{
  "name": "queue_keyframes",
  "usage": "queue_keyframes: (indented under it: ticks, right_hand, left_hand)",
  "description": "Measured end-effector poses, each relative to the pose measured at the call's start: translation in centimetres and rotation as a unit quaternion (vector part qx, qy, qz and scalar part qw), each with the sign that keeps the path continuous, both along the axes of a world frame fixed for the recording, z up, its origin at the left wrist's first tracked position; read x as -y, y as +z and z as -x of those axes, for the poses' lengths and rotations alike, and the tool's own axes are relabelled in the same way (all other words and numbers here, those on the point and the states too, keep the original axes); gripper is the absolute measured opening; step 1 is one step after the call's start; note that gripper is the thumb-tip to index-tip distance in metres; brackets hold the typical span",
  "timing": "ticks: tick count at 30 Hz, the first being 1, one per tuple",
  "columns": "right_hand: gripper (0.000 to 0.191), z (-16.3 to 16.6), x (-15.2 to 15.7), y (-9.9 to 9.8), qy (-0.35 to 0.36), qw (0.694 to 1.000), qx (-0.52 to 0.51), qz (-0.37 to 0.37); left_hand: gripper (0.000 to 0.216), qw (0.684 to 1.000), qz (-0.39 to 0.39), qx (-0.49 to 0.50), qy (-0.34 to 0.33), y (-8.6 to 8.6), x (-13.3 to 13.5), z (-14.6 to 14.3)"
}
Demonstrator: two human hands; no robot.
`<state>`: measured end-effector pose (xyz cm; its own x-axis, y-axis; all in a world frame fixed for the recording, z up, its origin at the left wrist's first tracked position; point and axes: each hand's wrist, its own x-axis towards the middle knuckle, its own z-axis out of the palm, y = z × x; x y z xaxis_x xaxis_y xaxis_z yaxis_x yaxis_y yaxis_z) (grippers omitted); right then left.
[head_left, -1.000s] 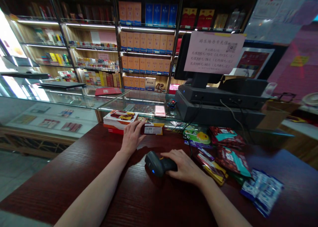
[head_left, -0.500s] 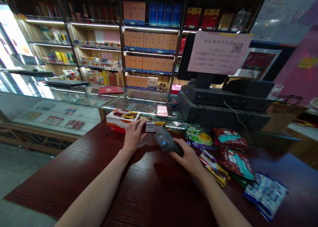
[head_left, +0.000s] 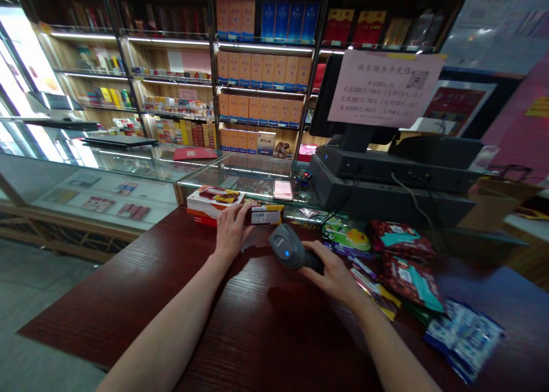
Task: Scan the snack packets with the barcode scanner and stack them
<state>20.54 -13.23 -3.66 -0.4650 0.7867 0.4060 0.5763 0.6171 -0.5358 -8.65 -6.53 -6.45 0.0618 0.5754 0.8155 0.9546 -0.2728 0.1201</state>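
Between the fingers of my left hand [head_left: 232, 232] is a small snack box [head_left: 266, 215], dark with yellow and a pale label facing me. My right hand [head_left: 332, 269] is closed round the handle of a grey barcode scanner [head_left: 288, 248], a blue light showing on its top. The scanner's head points toward the box, a short gap apart from it. Beside my left hand lies a stack of white and orange boxes [head_left: 205, 206] with a red and yellow packet on top. Near my right forearm lie yellow and brown snack packets [head_left: 377, 292].
Brown and teal bags [head_left: 414, 280], a green pouch [head_left: 345, 237] and a blue-white packet [head_left: 465, 337] lie on the right of the dark wooden counter [head_left: 171, 306]. Behind stand a glass display case [head_left: 244, 169] and a cash-register terminal [head_left: 386, 191] bearing a pink paper sign [head_left: 384, 88].
The scanner in my right hand has drawn back slightly from the snack box, showing more of its label. My left hand still holds the box. The view has shifted a little.
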Motion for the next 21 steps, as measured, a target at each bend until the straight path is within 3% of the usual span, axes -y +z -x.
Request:
queue_keyframes:
  ticks: [11,17,21]
  right_hand:
    - [0.037,0.11,0.22,-0.01,0.006,1.000,0.011,0.019]
    - [0.059,0.41,0.41,-0.49,0.002,0.997,0.075,0.031]
    - [0.065,0.83,0.76,-0.69,0.004,0.989,0.139,0.049]
  left_hand:
    - [0.060,1.000,0.000,0.004,-0.007,0.17,0.03,-0.08]
    - [0.060,1.000,0.004,0.004,-0.008,0.30,0.26,-0.07]
    - [0.061,1.000,0.002,0.004,-0.009,0.41,0.44,-0.14]
